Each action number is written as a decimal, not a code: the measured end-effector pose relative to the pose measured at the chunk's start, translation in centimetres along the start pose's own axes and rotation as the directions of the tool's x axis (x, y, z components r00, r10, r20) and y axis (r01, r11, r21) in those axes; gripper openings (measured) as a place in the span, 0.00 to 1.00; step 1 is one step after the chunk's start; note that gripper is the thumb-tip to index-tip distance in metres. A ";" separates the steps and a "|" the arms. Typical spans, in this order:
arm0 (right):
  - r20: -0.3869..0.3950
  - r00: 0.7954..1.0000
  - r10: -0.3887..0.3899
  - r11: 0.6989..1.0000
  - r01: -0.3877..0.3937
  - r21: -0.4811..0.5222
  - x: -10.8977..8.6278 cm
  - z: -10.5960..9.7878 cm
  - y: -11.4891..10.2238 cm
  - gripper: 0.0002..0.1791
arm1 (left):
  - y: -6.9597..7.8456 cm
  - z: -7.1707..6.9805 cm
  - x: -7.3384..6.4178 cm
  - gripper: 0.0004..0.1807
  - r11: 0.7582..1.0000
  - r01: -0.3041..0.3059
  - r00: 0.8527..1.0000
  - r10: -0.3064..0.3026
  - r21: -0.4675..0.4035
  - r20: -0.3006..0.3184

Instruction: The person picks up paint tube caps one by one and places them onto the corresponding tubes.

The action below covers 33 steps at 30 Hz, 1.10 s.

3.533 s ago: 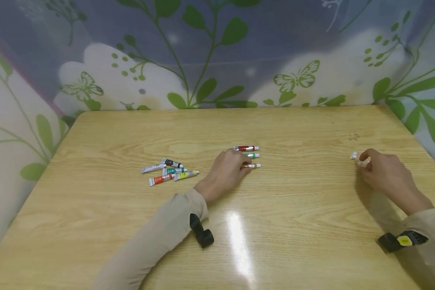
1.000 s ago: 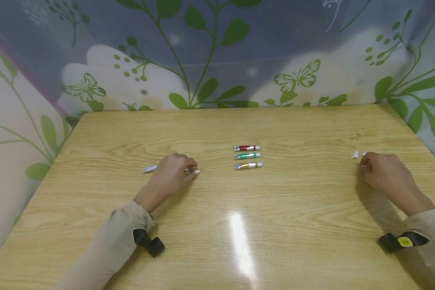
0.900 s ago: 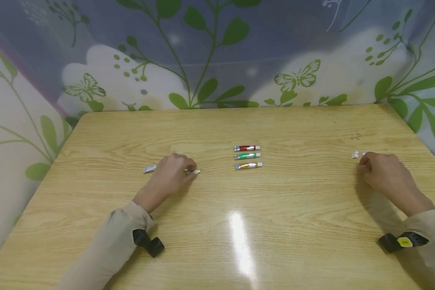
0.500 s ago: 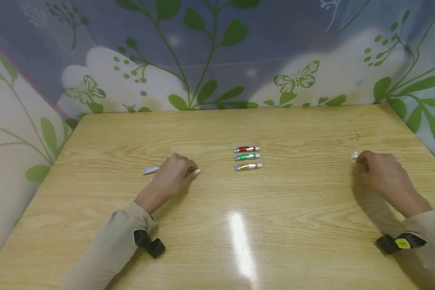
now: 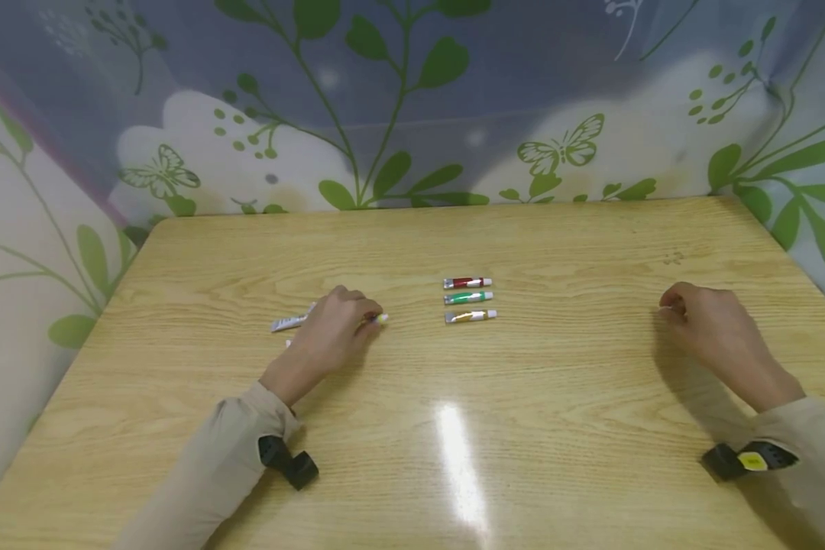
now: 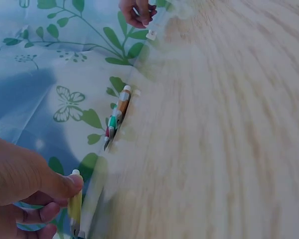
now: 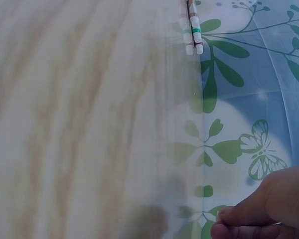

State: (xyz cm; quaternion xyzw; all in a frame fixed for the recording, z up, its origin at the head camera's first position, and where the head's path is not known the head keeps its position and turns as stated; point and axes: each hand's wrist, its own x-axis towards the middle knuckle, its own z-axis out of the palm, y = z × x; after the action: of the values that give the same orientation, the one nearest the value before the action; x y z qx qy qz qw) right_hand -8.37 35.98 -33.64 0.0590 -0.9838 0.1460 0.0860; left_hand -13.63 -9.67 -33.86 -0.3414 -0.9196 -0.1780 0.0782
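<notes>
My left hand [image 5: 333, 328] is over the loose paint tubes on the left and pinches a yellow paint tube [image 6: 74, 206] between thumb and fingers. In the head view only the capped end of that tube shows past the fingertips. A pale paint tube [image 5: 289, 324] pokes out behind the hand, which hides the others there. On the right, my right hand [image 5: 718, 328] is low over the table with thumb and index finger pinched together. A small white piece [image 6: 151, 35] shows right at these fingertips in the left wrist view; its kind is unclear.
Three paint tubes lie in a row mid-table: dark red [image 5: 467, 283], green [image 5: 469, 298] and gold [image 5: 470, 316], white caps to the right. The wooden table [image 5: 557, 420] meets a leaf-printed cloth [image 5: 440, 130] at the back. Both wrists carry black cameras.
My left hand has moved left from the row of three tubes to the loose ones and lifted the yellow tube's cap end slightly. My right hand has shifted left; the white pieces have left their spot.
</notes>
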 end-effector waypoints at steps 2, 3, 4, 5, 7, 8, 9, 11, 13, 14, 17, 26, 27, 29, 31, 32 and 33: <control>-0.018 1.000 -0.012 1.000 0.012 0.008 0.0 0.0 -0.3 0.05 | 0.1 0.0 0.1 0.07 1.000 -0.014 1.000 0.014 -0.007 -0.014; -0.024 1.000 -0.017 1.000 0.017 0.012 0.1 0.0 -0.5 0.05 | 0.1 0.0 0.1 0.07 1.000 -0.019 1.000 0.019 -0.010 -0.019; -0.032 0.999 -0.021 1.000 0.022 0.015 0.1 0.0 -0.6 0.05 | 0.2 0.0 0.2 0.07 1.000 -0.025 0.999 0.025 -0.015 -0.026; -0.040 0.999 -0.026 1.000 0.026 0.017 0.1 0.0 -0.7 0.05 | 0.3 0.0 0.3 0.07 0.999 -0.029 0.999 0.028 -0.017 -0.032; -0.046 0.999 -0.027 0.999 0.028 0.028 0.2 0.0 -1.0 0.04 | 0.5 0.0 0.4 0.07 0.999 -0.035 0.999 0.034 -0.019 -0.042; -0.047 0.999 -0.026 0.999 0.028 0.031 0.2 -0.1 -1.1 0.04 | 0.6 0.0 0.5 0.07 0.999 -0.038 0.998 0.037 -0.019 -0.046; -0.050 0.998 -0.027 0.999 0.029 0.036 0.2 -0.1 -1.3 0.04 | 0.7 0.0 0.6 0.07 0.999 -0.040 0.998 0.039 -0.016 -0.049; -0.057 0.998 -0.035 0.998 0.038 0.045 0.3 0.0 -1.5 0.04 | 0.9 0.0 0.8 0.07 0.999 -0.043 0.998 0.043 -0.007 -0.054; -0.061 0.997 -0.043 0.998 0.046 0.053 0.3 0.0 -1.8 0.04 | 1.1 0.0 0.9 0.07 0.999 -0.042 0.998 0.042 0.001 -0.049; -0.063 0.997 -0.047 0.997 0.050 0.056 0.4 0.1 -2.0 0.04 | 1.2 0.0 1.0 0.07 0.999 -0.039 0.998 0.039 0.004 -0.044; -0.059 0.997 -0.048 0.997 0.052 0.063 0.5 0.2 -2.4 0.04 | 1.5 0.0 1.1 0.07 1.000 -0.023 0.999 0.024 0.009 -0.026; -0.073 0.994 -0.076 0.992 0.083 0.096 0.6 0.3 -3.6 0.05 | 2.0 -0.1 1.4 0.05 0.999 -0.019 0.999 0.018 -0.036 -0.036; -0.080 0.993 -0.083 0.991 0.091 0.100 0.6 0.4 -3.7 0.05 | 2.1 -0.1 1.4 0.05 0.999 -0.019 0.999 0.018 -0.038 -0.037; -0.093 0.991 -0.096 0.989 0.106 0.105 0.6 0.4 -4.0 0.05 | 2.2 -0.2 1.4 0.06 0.999 -0.021 0.999 0.020 -0.039 -0.038; -0.102 0.988 -0.112 0.986 0.123 0.113 0.6 0.4 -4.2 0.05 | 2.4 -0.2 1.5 0.07 0.999 -0.023 0.999 0.021 -0.047 -0.038; -0.104 0.987 -0.118 0.984 0.131 0.118 0.5 0.4 -4.2 0.05 | 2.4 -0.2 1.5 0.08 0.998 -0.024 0.999 0.023 -0.049 -0.038; -0.105 0.986 -0.127 0.983 0.140 0.123 0.5 0.5 -4.3 0.05 | 2.5 -0.3 1.5 0.09 0.998 -0.026 0.999 0.024 -0.053 -0.038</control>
State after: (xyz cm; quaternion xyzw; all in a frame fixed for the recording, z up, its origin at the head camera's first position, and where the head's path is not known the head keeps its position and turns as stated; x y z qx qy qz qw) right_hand -8.33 31.70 -32.79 0.1231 -0.9607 0.2064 0.1392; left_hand -13.12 -7.10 -32.53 -0.3514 -0.9086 -0.2078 0.0887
